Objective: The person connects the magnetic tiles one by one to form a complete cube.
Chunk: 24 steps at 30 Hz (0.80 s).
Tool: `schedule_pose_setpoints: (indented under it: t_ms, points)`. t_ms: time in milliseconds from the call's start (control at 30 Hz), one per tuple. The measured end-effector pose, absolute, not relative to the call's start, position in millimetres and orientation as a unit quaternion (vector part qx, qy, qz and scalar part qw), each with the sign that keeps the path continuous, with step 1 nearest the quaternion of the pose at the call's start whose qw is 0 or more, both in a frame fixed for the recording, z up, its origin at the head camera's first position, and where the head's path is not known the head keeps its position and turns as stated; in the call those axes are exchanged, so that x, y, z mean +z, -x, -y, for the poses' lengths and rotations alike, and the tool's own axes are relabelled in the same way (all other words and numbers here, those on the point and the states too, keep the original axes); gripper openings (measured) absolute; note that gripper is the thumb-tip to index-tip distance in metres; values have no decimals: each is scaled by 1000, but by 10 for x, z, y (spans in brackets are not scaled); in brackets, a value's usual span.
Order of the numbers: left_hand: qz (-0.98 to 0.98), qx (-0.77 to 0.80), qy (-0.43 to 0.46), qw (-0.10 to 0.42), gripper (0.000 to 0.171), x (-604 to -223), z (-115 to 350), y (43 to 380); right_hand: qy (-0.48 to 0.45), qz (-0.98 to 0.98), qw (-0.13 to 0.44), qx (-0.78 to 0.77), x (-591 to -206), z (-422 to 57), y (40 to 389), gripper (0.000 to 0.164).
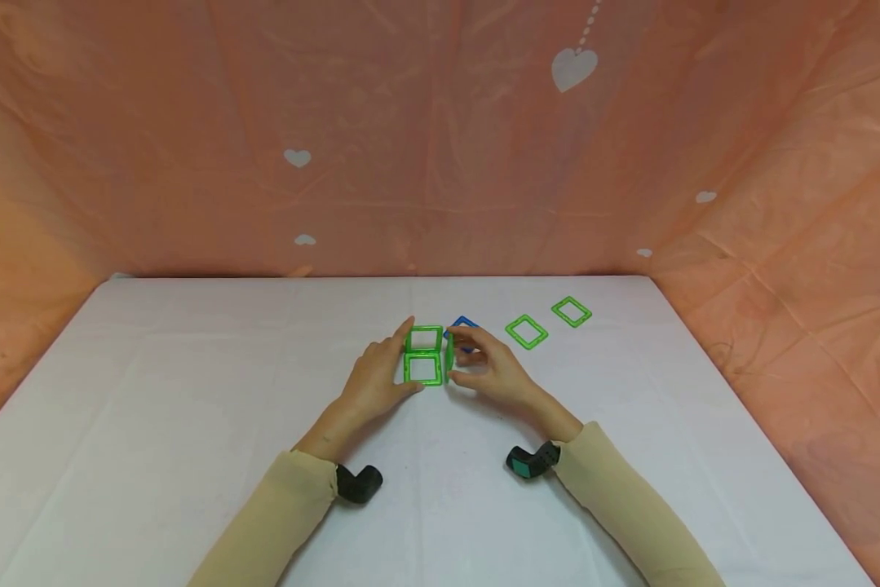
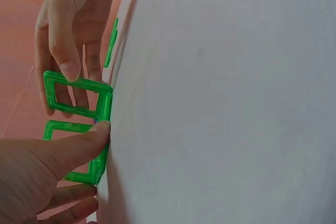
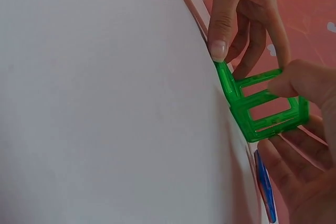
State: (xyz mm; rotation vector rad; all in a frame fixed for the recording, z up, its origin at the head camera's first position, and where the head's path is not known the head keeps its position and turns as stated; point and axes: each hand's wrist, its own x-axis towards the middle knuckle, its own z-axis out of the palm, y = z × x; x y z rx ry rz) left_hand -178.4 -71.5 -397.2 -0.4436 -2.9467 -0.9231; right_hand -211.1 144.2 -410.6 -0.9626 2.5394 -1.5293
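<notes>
My left hand (image 1: 372, 381) grips joined green magnetic tiles (image 1: 423, 353), open square frames, from their left side. Its thumb lies at the near corner and its fingers reach behind. Another green tile (image 1: 449, 360) stands on edge at the right of these, and my right hand (image 1: 500, 371) pinches it between thumb and fingers. From the left wrist, the right-hand tile (image 2: 50, 93) meets the others along one edge. In the right wrist view the green frames (image 3: 244, 121) overlap between both hands, so their exact joints are hard to tell.
A blue tile (image 1: 463, 319) lies just behind my right hand, partly covered by it. Two loose green tiles, one nearer (image 1: 513, 330) and one farther (image 1: 582, 320), lie flat to the right on the white tabletop (image 1: 190, 424). An orange curtain (image 1: 425, 163) hangs behind.
</notes>
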Motion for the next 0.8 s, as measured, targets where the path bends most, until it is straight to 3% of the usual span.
schedule_pose_setpoints:
  t_ms: [433, 800]
  points:
    - [945, -295, 138, 11, 94, -3967, 711, 1783, 293, -804, 64, -513, -4104, -1409, 2128, 63]
    - [948, -286, 138, 21, 88, -3947, 699, 1759, 272, -814, 69, -509, -4086, -1420, 2115, 53]
